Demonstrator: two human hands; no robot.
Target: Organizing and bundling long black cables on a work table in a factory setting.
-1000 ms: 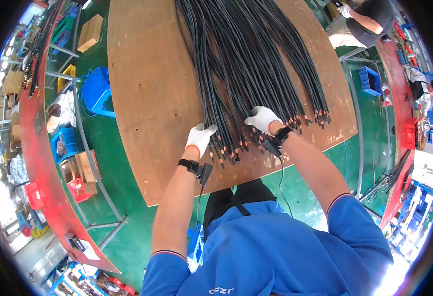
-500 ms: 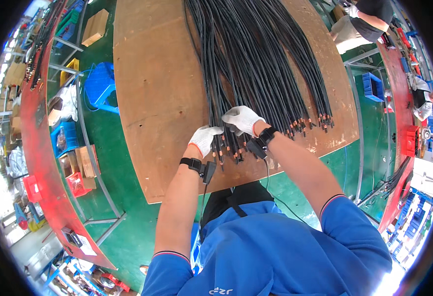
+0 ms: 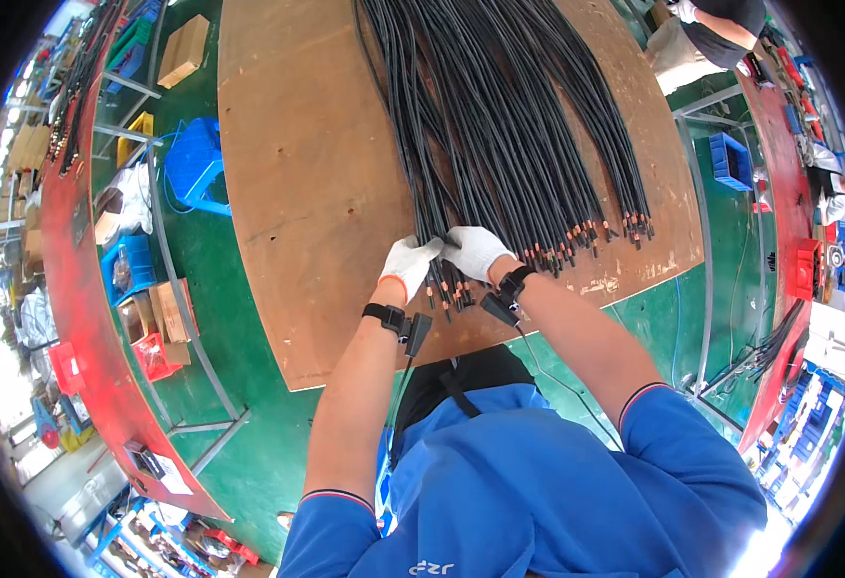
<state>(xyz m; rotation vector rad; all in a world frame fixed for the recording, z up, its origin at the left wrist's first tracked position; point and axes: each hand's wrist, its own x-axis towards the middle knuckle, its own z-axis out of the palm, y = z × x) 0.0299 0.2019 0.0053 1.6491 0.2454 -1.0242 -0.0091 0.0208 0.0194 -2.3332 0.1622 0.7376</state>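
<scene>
A broad spread of black cables (image 3: pixel 514 144) lies along the brown desk (image 3: pixel 297 183), running away past the limit of what I can see, with the copper-coloured ends (image 3: pixel 576 237) toward the person. The person's left hand (image 3: pixel 410 260) and right hand (image 3: pixel 477 252), both in white gloves, meet at the leftmost bunch, one from either side, just above its tips. The grip looks closed on each: fingers curled in against the black cables, squeezing the bunch narrow between them, though the fingertips themselves are hidden.

I'd guess each cable is springy rather than limp, happy in those long curves but pushing back at a sharp bend. One alone is probably light; a whole bunch must drag with some weight. The sheath looks smooth, so strands may slide over one another. Just above the copper-coloured ends, on the black sheath, seems the place to take hold; the tips look easier to knock or bend.
</scene>
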